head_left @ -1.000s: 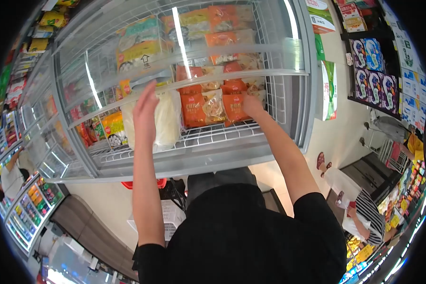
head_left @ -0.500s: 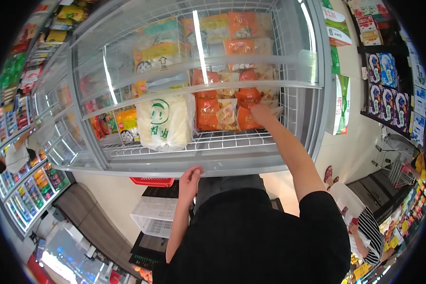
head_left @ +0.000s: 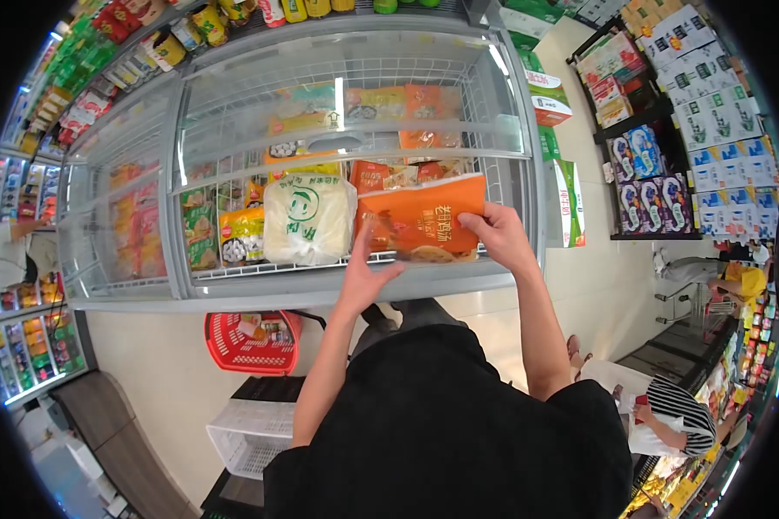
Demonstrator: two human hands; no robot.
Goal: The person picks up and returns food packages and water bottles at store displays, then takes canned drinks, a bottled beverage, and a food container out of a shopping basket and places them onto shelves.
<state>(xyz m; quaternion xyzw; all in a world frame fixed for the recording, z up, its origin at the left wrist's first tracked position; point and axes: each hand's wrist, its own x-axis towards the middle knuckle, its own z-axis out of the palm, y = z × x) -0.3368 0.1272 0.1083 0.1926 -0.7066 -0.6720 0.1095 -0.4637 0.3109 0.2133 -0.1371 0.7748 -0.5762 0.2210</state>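
An orange bag of frozen food point(head_left: 424, 216) with white lettering hangs over the front of a chest freezer point(head_left: 320, 298). My right hand point(head_left: 502, 238) grips its right edge, thumb on the printed face. At the bag's left end, my left hand point(head_left: 363, 277) has its fingers stretched upward and its thumb spread apart. Its fingertips are blurred against the bag; I cannot tell how firmly they touch it. Left of the bag, a white plastic-wrapped package point(head_left: 307, 221) with a green smiling face lies in the freezer. More orange bags point(head_left: 381, 176) lie behind the held one.
The freezer's sliding glass lid point(head_left: 320, 147) covers the rear part. A red shopping basket point(head_left: 253, 346) with items inside is on the floor to the left, near a white crate point(head_left: 251, 432). A person in a striped top point(head_left: 679, 415) is at the right.
My right hand has lifted the orange bag out of the freezer toward me. My left hand has risen from the freezer's front edge to the bag's left end. The view has shifted.
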